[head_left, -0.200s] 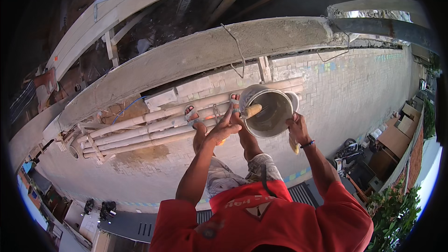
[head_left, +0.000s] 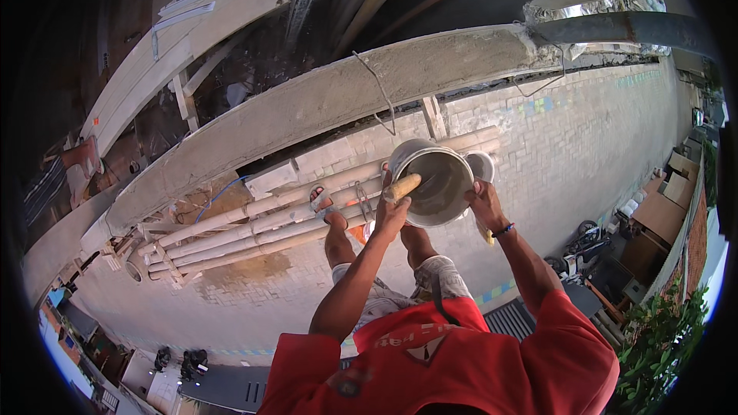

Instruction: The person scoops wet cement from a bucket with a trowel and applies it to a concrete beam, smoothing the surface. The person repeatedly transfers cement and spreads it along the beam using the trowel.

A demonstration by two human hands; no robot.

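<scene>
My left hand (head_left: 390, 214) is closed around the wooden handle (head_left: 403, 186) of a tool whose far end dips into a grey, mortar-smeared bucket (head_left: 440, 198). My right hand (head_left: 484, 204) grips the bucket's right rim and holds it up in front of me. A wristband sits on that wrist. My sandalled foot (head_left: 323, 201) rests on a bundle of bamboo poles (head_left: 254, 219) high above a paved street. What is at the tool's working end is hidden inside the bucket.
A rough concrete ledge (head_left: 323, 100) runs diagonally just beyond the bamboo. A second, smaller pail (head_left: 483, 164) sits behind the bucket. Wooden planks (head_left: 192, 31) lie above the ledge. Far below are brick paving (head_left: 600, 131), parked motorbikes (head_left: 573, 250) and plants (head_left: 661, 338).
My left hand with the wooden handle has shifted a little to the right, closer to the bucket. The right hand and bucket have barely moved.
</scene>
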